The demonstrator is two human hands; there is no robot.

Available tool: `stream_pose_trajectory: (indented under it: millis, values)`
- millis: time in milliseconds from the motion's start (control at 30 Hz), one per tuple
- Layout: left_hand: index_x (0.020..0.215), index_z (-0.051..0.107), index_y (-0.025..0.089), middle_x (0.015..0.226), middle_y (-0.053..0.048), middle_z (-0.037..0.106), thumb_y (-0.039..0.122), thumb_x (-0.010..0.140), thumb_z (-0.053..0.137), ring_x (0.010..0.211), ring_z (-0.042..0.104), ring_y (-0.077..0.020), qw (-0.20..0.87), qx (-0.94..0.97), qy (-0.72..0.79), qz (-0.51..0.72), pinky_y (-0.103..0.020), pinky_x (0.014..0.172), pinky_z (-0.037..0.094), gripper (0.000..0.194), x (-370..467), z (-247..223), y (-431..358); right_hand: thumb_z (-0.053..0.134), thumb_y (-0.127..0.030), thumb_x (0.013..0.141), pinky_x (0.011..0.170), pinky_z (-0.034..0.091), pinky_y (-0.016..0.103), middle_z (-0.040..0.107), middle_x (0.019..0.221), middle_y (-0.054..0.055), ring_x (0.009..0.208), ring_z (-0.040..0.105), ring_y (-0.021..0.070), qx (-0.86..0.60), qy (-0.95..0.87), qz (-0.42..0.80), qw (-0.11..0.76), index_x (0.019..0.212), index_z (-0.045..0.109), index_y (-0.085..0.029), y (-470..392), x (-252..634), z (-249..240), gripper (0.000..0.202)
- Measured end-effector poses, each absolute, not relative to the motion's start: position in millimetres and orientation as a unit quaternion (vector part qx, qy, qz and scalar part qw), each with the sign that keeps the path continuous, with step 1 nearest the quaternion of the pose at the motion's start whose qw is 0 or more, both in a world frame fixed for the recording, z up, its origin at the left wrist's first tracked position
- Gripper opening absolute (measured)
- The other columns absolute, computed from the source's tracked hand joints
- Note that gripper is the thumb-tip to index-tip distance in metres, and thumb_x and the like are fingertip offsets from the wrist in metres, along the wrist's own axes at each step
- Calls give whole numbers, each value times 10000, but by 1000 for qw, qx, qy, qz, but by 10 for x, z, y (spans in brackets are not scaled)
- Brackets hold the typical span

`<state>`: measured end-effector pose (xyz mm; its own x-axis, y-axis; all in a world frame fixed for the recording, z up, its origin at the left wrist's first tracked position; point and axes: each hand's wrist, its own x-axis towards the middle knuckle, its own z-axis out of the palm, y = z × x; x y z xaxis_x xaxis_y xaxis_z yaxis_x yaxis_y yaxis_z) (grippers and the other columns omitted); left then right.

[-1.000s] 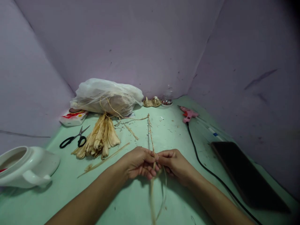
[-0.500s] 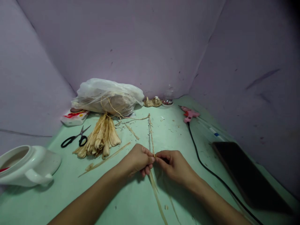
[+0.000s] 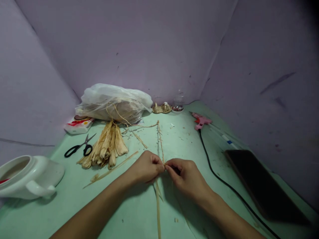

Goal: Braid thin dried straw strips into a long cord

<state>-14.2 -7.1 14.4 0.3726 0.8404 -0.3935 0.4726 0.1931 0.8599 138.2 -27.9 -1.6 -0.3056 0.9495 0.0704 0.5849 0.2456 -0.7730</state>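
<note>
A thin braided cord of dry, straw-coloured fibre (image 3: 160, 141) runs down the table from a small peg-like spot toward me. At its near end my left hand (image 3: 149, 166) is closed, thumb and fingers pinching the cord. My right hand (image 3: 185, 174) meets it there, with thumb and index fingertip pinched on the same end. Loose flat fibre strips (image 3: 158, 209) trail from beneath the hands toward the table's front. The cord's far part bends left toward a bundle of dried fibre strips (image 3: 108, 146).
Black-handled scissors (image 3: 80, 146) lie left of the bundle, near a white ceramic pot (image 3: 47, 171). Behind are a plastic bag (image 3: 112, 99), a small box (image 3: 79, 126) and a woven piece (image 3: 161, 108). At right are a pink glue gun (image 3: 200, 120), its black cable and a dark tablet-like slab (image 3: 261, 186).
My left hand has turned slightly, its lower fingers now tucked under. The trailing strips have swung left. Both hands still pinch the cord's near end.
</note>
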Motion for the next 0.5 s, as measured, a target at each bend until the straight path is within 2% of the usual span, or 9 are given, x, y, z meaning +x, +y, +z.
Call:
stream_pose_trajectory:
  millis: [133, 333, 500]
  values:
    - [547, 521, 130, 336, 67, 336, 224, 626, 474, 319, 271, -41, 554, 629, 516, 175, -177, 346, 177, 131, -139, 139, -83, 437, -191, 760, 492, 314, 229, 588, 581, 31, 517, 472, 111, -532, -739, 304, 279, 700, 635, -155, -348, 1382, 30, 210]
    - [520, 561, 98, 425, 45, 371, 184, 576, 482, 435, 292, -49, 551, 617, 511, 233, -192, 423, 210, 130, -51, 16, -87, 432, -210, 762, 480, 315, 215, 574, 576, 15, 504, 464, 103, -554, -718, 306, 289, 696, 604, -149, -433, 1406, 32, 194]
    - [520, 566, 103, 426, 43, 389, 176, 562, 478, 429, 296, -51, 559, 572, 534, 273, -195, 428, 218, 122, 18, -2, -131, 436, -232, 768, 467, 321, 201, 546, 549, 5, 486, 440, 91, -564, -700, 308, 313, 681, 574, -141, -481, 1415, 2, 186]
